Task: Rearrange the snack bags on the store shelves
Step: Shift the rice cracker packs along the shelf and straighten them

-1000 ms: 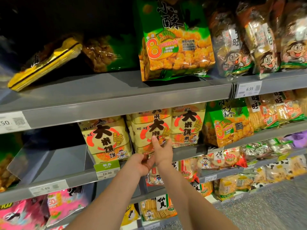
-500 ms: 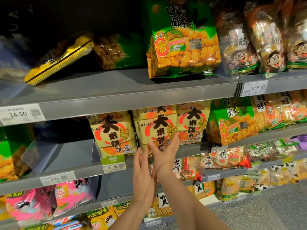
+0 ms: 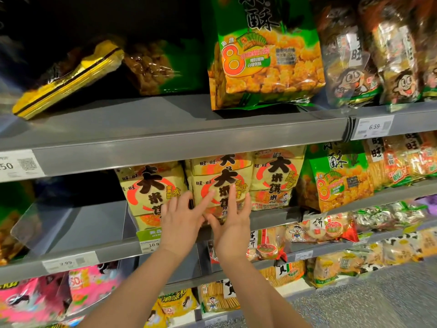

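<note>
Three pale yellow rice-cracker bags with big black characters stand side by side on the second shelf [image 3: 295, 215]: a left bag [image 3: 147, 188], a middle bag [image 3: 221, 178] and a right bag [image 3: 275, 178]. My left hand [image 3: 181, 221] is spread flat with its fingers over the gap between the left and middle bags. My right hand [image 3: 233, 223] lies flat against the lower front of the middle bag, fingers apart. The two hands touch at the thumbs. Neither hand grips a bag.
A tall green bag [image 3: 264, 55] stands on the top shelf [image 3: 165, 138] right above; a yellow pack [image 3: 68, 76] lies tilted at its left. A green bag [image 3: 335, 176] sits right of the yellow bags. Left of them is a bare bay behind a clear divider [image 3: 71, 223]. Price tags line the shelf edges.
Both hands have risen from in front of the shelf edge up onto the fronts of the yellow bags, with fingers now spread. The view has moved closer to the shelf.
</note>
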